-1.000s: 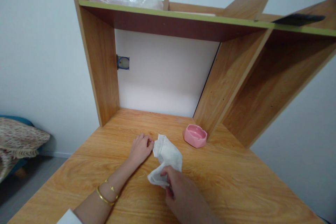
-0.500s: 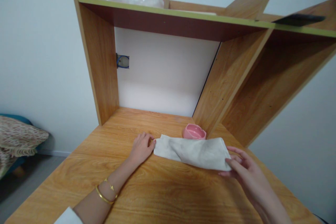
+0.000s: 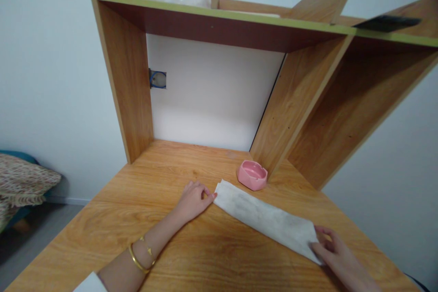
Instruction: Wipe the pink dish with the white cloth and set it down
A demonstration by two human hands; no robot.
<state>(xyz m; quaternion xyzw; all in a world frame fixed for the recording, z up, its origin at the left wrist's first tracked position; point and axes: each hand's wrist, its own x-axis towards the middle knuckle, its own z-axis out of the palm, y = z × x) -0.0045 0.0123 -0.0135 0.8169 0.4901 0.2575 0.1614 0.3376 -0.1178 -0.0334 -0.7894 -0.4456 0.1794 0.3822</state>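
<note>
Fingers of the left hand are curled together and pinch the near-left corner of a white cloth, holding it down on the wooden counter. Gold bangles sit on that wrist, back toward the person. From those fingers the cloth runs rightward and toward the person as a long, flat strip, lying on the counter and pulled fairly straight. Just beyond the strip, past its left half, a pink ashtray stands on the counter, close to the cloth but apart from it, against the foot of the wooden shelf unit. At the far right end, the fingers of the right hand lie nearly flat and press on the cloth's other end; whether the thumb is tucked under the edge cannot be told.

The likely trouble lies in the uneven grip. The right fingers only press, so a pull from the left could slide that end free and let the strip bunch up. A lift or swing of the cloth away from the person could also brush the ashtray and knock it along the counter.
</note>
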